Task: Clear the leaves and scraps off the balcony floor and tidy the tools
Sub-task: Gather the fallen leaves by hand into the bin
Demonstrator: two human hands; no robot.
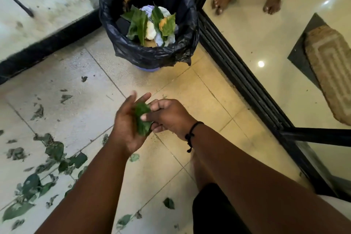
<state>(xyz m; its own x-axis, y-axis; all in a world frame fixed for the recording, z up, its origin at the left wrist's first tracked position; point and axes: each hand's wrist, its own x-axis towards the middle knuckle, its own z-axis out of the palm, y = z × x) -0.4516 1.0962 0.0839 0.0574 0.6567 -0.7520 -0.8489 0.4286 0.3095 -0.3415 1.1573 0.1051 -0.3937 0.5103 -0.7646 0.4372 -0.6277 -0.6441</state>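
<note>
Presently, nearest the camera, torn green leaf scraps (55, 150) lie scattered over the balcony floor (190, 91), thickest at the lower left, with single pieces by the person's feet. Most of the clearing is judged not yet done.

Above the tiles, both hands meet around a small wad of leaves (142, 118). The left hand (126, 125) cups the wad from the left, palm turned toward it, its fingers (141, 99) fairly straight and slightly spread. The right hand (169, 114) has its fingers curled, with the thumb pressing on the wad from the right. A black cord bracelet (191, 135) sits on the right wrist. The wad is held in the air, well short of the bin.

Further off stands the waste bin (148, 57), lined with a black bag and already holding leaves, paper and pale scraps. To its right runs the black sliding-door track (237, 74), with a doormat (330, 80) and another person's bare feet (222, 0) on the indoor floor beyond it. A dark thin rod at the upper left is too blurred to identify.

Risks noted: the wad is loosely contained, the left fingers not wrapped round it, so fragments may drop during the carry to the bin. Pieces falling near the track could lodge in its grooves. The bag's rim sags unevenly, so a careless toss could land scraps outside it.
</note>
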